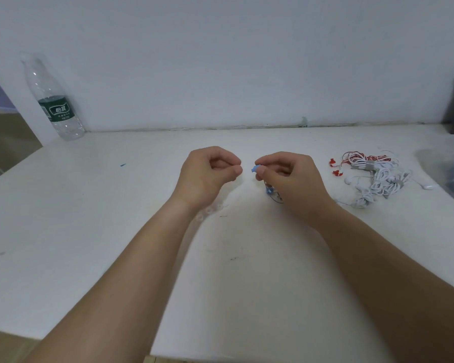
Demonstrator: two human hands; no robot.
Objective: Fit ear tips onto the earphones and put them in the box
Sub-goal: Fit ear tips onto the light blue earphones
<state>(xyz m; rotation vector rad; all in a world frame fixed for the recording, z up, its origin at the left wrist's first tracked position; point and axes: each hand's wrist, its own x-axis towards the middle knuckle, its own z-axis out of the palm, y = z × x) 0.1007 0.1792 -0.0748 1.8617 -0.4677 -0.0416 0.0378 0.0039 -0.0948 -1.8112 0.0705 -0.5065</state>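
My right hand (291,179) pinches a blue earbud (254,169) between thumb and forefinger above the white table (89,218). A second blue earbud (269,190) and its thin cable hang below that hand. My left hand (207,174) is held just left of the earbud, thumb and forefinger pressed together; whether a small clear ear tip sits between them cannot be seen. Several clear ear tips (210,209) lie on the table under my left wrist. No box is visible.
A pile of coiled white and red earphones (372,176) lies at the right. A clear plastic bottle (54,100) stands at the back left against the wall. A dark plastic bag (451,171) lies at the right edge.
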